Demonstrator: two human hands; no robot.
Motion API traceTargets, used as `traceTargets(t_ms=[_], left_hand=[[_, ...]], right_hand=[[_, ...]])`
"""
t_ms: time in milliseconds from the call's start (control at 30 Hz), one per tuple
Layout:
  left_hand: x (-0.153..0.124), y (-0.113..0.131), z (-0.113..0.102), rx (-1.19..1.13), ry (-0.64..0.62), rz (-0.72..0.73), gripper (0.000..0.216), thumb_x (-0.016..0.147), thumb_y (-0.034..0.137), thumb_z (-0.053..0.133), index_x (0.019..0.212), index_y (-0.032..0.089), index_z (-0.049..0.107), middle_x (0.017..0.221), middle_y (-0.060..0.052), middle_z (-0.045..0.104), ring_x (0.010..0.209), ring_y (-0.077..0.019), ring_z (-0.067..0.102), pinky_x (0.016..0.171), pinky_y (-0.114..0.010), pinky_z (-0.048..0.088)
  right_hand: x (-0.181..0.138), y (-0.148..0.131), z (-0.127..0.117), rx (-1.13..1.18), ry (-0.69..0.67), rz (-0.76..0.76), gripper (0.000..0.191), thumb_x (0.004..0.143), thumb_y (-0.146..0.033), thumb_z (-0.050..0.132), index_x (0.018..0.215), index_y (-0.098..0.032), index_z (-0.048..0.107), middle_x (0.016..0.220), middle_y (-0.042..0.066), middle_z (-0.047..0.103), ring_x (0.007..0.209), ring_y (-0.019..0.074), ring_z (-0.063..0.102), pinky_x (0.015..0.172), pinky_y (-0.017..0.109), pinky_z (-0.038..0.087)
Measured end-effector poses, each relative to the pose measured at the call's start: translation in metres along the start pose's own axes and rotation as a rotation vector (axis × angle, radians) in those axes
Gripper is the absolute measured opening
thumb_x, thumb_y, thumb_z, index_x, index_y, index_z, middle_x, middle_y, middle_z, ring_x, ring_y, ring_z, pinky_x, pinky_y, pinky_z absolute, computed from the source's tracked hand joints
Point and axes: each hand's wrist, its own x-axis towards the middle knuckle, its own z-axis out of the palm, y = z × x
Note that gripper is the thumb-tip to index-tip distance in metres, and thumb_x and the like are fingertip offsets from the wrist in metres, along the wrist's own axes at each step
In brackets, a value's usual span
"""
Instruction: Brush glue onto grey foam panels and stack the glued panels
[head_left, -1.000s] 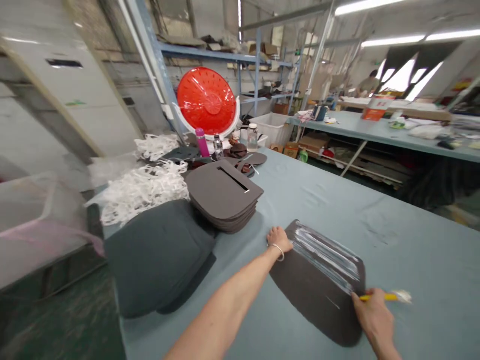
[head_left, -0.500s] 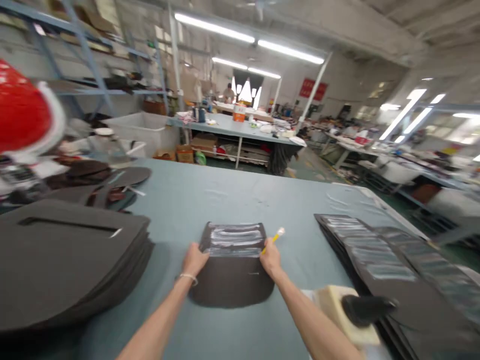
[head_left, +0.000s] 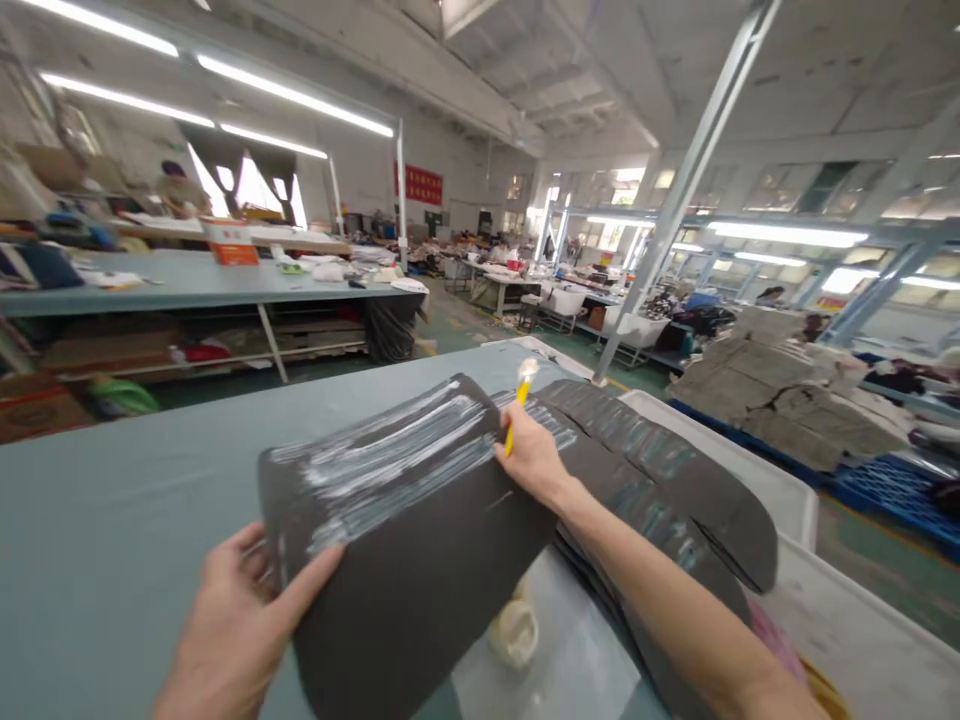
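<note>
A dark grey foam panel (head_left: 420, 540) streaked with white glue along its upper part is lifted off the blue-grey table (head_left: 112, 500). My left hand (head_left: 240, 620) grips its near left edge, thumb on top. My right hand (head_left: 534, 458) holds the panel's far right edge and also pinches a yellow-handled brush (head_left: 517, 405), bristles pointing up. To the right lies a row of overlapping glued dark panels (head_left: 660, 480), partly under my right forearm.
A cream glue pot (head_left: 514, 630) sits on the table under the lifted panel. White bins (head_left: 780, 495) line the table's right edge. Another worktable (head_left: 187, 280) with an orange box (head_left: 232, 245) stands behind. A steel column (head_left: 675, 200) rises at right.
The view has swung right, away from the panel stack and red dish. The glued panel, flat on the table before, is now lifted in both hands and carried toward the row of panels.
</note>
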Motion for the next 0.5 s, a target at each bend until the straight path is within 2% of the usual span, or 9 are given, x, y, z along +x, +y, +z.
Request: traceTargets(t_ms=[67, 133, 200, 300, 400, 500], left_hand=[[-0.038, 0.008, 0.065, -0.123, -0.112, 0.054, 0.084, 0.042, 0.042, 0.08, 0.116, 0.024, 0.043, 0.104, -0.007, 0.066, 0.086, -0.0235, 0.066, 0.074, -0.039, 0.057], [-0.075, 0.001, 0.135, -0.149, -0.254, 0.07, 0.081, 0.052, 0.037, 0.077, 0.121, 0.021, 0.036, 0.109, -0.01, 0.062, 0.089, -0.022, 0.066, 0.078, -0.038, 0.056], [-0.105, -0.017, 0.204, -0.131, -0.345, 0.071, 0.074, 0.059, 0.032, 0.072, 0.121, 0.021, 0.034, 0.108, -0.01, 0.062, 0.09, -0.0207, 0.065, 0.081, -0.036, 0.054], [-0.131, -0.057, 0.295, -0.062, -0.432, 0.03, 0.064, 0.065, 0.025, 0.067, 0.118, 0.02, 0.033, 0.104, -0.009, 0.062, 0.091, -0.0197, 0.064, 0.084, -0.035, 0.051], [-0.138, -0.101, 0.358, -0.03, -0.458, -0.015, 0.056, 0.065, 0.018, 0.064, 0.112, 0.019, 0.034, 0.101, -0.009, 0.063, 0.09, -0.0193, 0.063, 0.084, -0.034, 0.05], [-0.135, -0.137, 0.394, 0.006, -0.435, -0.039, 0.053, 0.063, 0.016, 0.063, 0.108, 0.018, 0.035, 0.099, -0.009, 0.063, 0.09, -0.0191, 0.063, 0.084, -0.033, 0.049]], right_hand=[[-0.009, 0.065, -0.036, -0.056, 0.026, 0.093, 0.027, 0.071, -0.017, 0.053, 0.094, -0.023, 0.039, 0.082, -0.003, 0.052, 0.068, 0.0123, 0.049, 0.06, 0.022, 0.029], [-0.023, 0.135, -0.06, -0.126, 0.02, 0.207, 0.028, 0.071, -0.016, 0.053, 0.094, -0.023, 0.039, 0.08, -0.002, 0.052, 0.065, 0.0119, 0.048, 0.058, 0.022, 0.027], [-0.039, 0.206, -0.072, -0.192, -0.02, 0.317, 0.027, 0.071, -0.016, 0.054, 0.094, -0.022, 0.04, 0.079, -0.002, 0.052, 0.064, 0.012, 0.048, 0.057, 0.023, 0.025], [-0.062, 0.297, -0.07, -0.267, -0.091, 0.422, 0.023, 0.074, -0.015, 0.052, 0.093, -0.021, 0.04, 0.082, 0.0, 0.054, 0.068, 0.0128, 0.05, 0.057, 0.023, 0.025], [-0.076, 0.361, -0.053, -0.307, -0.157, 0.479, 0.02, 0.077, -0.013, 0.049, 0.093, -0.021, 0.041, 0.086, 0.002, 0.055, 0.071, 0.0136, 0.054, 0.058, 0.023, 0.026], [-0.08, 0.4, -0.032, -0.317, -0.2, 0.462, 0.017, 0.079, -0.014, 0.048, 0.093, -0.021, 0.042, 0.088, 0.002, 0.056, 0.072, 0.0139, 0.055, 0.059, 0.024, 0.027]])
